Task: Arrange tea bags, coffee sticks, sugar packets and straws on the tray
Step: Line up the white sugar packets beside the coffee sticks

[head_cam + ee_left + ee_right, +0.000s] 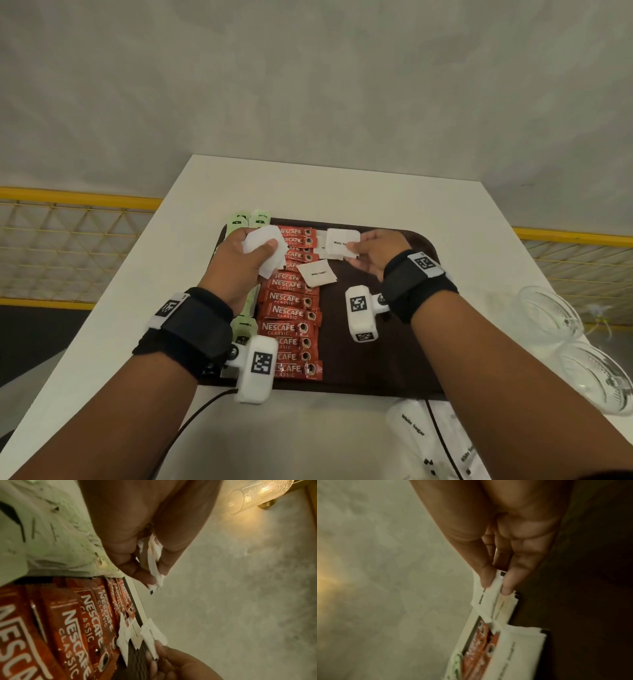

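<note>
The right hand [371, 251] is pinching one white sugar packet [339, 244] between thumb and fingers [506, 586], holding it just above other packets lying at the far end of the dark tray [383, 346]. The left hand [245, 260] is gripping a bunch of packets [265, 246] over the row of red coffee sticks [291, 313], which is lying along the tray beside green tea bags [248, 219]. The tray is sitting on the white desk [342, 185].
</note>
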Available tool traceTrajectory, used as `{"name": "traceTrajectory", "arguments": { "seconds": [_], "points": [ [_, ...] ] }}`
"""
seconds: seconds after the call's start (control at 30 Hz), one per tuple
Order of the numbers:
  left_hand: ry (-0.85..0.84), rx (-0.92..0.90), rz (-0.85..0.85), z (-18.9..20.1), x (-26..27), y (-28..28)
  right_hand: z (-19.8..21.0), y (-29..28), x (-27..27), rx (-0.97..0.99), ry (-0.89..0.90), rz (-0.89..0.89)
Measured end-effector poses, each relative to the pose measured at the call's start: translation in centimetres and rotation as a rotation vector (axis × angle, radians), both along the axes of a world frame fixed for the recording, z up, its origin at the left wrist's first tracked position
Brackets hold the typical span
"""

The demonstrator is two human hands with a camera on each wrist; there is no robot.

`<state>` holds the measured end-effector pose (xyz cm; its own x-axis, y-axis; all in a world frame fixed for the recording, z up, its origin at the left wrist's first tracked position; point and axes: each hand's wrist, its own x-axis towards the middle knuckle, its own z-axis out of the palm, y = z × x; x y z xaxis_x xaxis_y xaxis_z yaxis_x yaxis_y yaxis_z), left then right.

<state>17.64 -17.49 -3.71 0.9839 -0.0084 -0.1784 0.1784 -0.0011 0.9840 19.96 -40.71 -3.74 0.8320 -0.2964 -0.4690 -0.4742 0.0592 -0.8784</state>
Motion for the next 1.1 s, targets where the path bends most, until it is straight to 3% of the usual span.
{"name": "traceTrajectory", "arguments": {
  "seconds": [0.1, 0.3, 0.43, 0.5, 0.6, 0.73, 1.1],
  "points": [
    [0.017, -0.009, -0.012, 0.0, -0.2, 0.2, -1.2, 0.5, 0.8, -0.285, 0.099, 0.062],
    [0.023, -0.014, -0.012, -0.3, -0.1, 0.8, -2.1, 0.8, 1.9, -0.507, 0.09, 0.213],
    [0.026, -0.017, -0.013, -0.4, 0.1, 0.9, -1.6, 0.8, 2.1, -0.812, 0.167, 0.261],
    [0.029, -0.026, -0.016, -0.5, 0.1, 1.0, -1.2, 0.8, 1.7, -0.852, 0.115, 0.247],
    [0.033, -0.018, -0.009, -0.6, 0.2, 1.1, -0.9, 1.2, 0.9, -0.939, 0.164, 0.401],
    [0.037, -0.009, -0.007, -0.5, 0.1, 0.8, -0.9, 2.0, -0.7, -0.885, 0.197, 0.559],
    [0.05, -0.049, -0.004, -0.4, -0.7, 0.7, -1.3, 4.1, -1.6, -0.946, 0.081, 0.591]
  ]
}}
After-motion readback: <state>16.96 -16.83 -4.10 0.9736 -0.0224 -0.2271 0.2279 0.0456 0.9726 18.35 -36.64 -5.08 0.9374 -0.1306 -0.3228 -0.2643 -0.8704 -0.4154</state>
